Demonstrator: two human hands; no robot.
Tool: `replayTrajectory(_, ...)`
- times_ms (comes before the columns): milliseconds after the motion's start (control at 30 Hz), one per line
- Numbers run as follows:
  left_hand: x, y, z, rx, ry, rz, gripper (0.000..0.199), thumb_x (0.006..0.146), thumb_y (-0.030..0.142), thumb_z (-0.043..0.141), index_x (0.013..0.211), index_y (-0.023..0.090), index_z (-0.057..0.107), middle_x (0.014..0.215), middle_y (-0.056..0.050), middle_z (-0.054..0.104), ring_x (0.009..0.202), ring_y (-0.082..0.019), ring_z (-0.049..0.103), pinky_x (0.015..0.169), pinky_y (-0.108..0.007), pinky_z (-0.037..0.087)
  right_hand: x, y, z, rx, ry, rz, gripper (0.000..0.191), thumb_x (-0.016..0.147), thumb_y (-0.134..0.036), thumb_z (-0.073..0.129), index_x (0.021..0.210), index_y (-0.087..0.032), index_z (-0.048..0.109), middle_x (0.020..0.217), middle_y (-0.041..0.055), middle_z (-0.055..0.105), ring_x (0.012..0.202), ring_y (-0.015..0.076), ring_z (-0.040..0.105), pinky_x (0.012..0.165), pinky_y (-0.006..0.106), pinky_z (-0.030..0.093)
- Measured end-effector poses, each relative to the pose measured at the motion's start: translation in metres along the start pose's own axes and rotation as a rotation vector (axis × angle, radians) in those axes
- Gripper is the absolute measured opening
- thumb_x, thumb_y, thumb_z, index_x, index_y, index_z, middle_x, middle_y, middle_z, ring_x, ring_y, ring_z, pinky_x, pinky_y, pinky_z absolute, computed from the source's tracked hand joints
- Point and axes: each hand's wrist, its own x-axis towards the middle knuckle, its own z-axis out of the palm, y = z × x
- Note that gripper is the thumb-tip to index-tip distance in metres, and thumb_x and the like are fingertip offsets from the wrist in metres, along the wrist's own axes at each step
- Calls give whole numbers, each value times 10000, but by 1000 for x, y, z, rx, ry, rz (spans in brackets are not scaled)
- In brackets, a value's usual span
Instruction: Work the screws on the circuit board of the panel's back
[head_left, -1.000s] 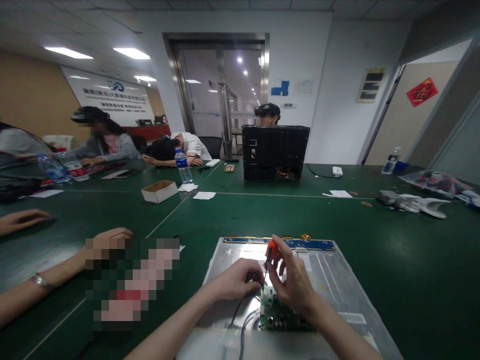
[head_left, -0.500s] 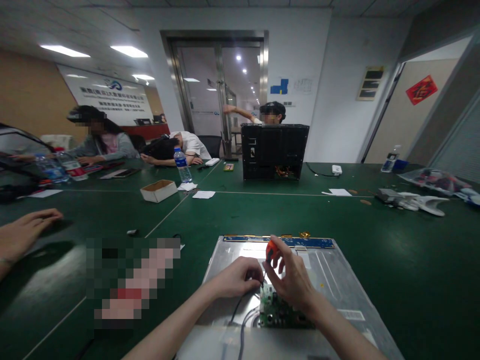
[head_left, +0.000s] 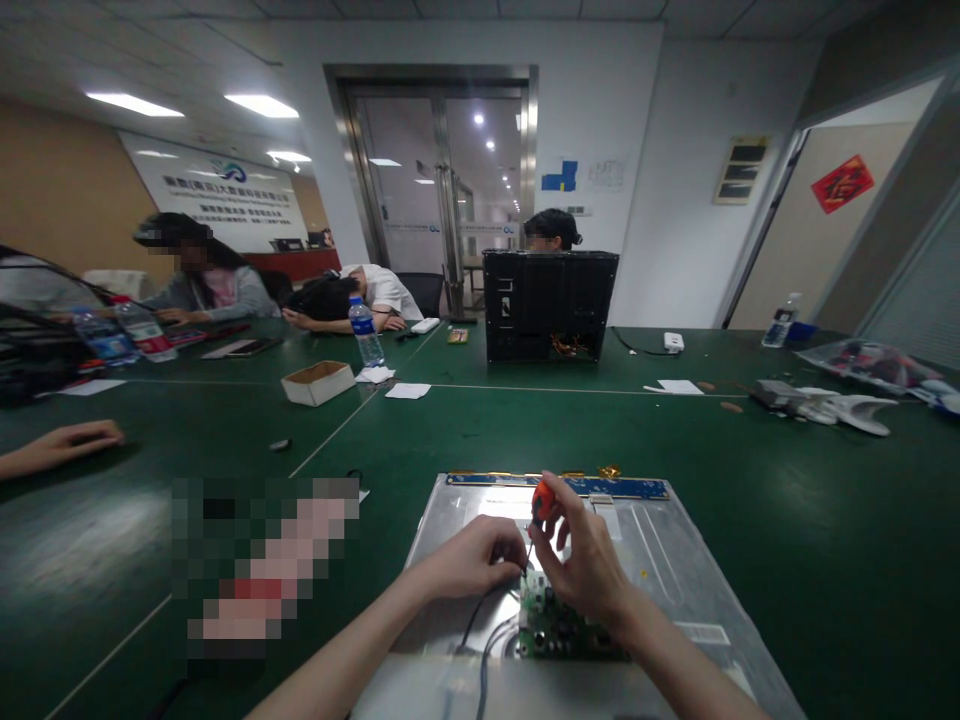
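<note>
My right hand (head_left: 589, 565) grips a screwdriver (head_left: 541, 502) with an orange-and-black handle, held upright, shaft pointing down. Its tip meets the corner of a green circuit board (head_left: 546, 625), close to my left fingertips. My left hand (head_left: 480, 552) is closed in a pinch beside the shaft; whatever lies between those fingers is hidden. Under both hands lies a silver metal display panel (head_left: 667, 570), with a blue circuit strip (head_left: 637, 487) along its far edge. Dark cables (head_left: 484, 665) run across the panel left of the board.
A co-worker's hand (head_left: 71, 442) rests at the left, with a small dark object (head_left: 280, 445) nearby. Farther back are a cardboard box (head_left: 319, 384), a water bottle (head_left: 365, 330) and a black case (head_left: 551, 305). White parts (head_left: 832, 405) lie at the right.
The small dark object has shifted right, and the co-worker's hand at left has moved slightly. The person behind the black case has lowered an outstretched arm. My hands look nearly still.
</note>
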Motion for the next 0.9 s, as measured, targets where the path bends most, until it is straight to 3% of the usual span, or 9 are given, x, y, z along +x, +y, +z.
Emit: replayTrajectory(900,1,-5,2,-19,2,5,147,747,65,613,856,155,657,780,1,628,725,-170,574,655,-244,441,-1,4,3,-14,10,-38,661,913,-150,549,1499,-264,266,841,10,657,538,145,582,452,240,483)
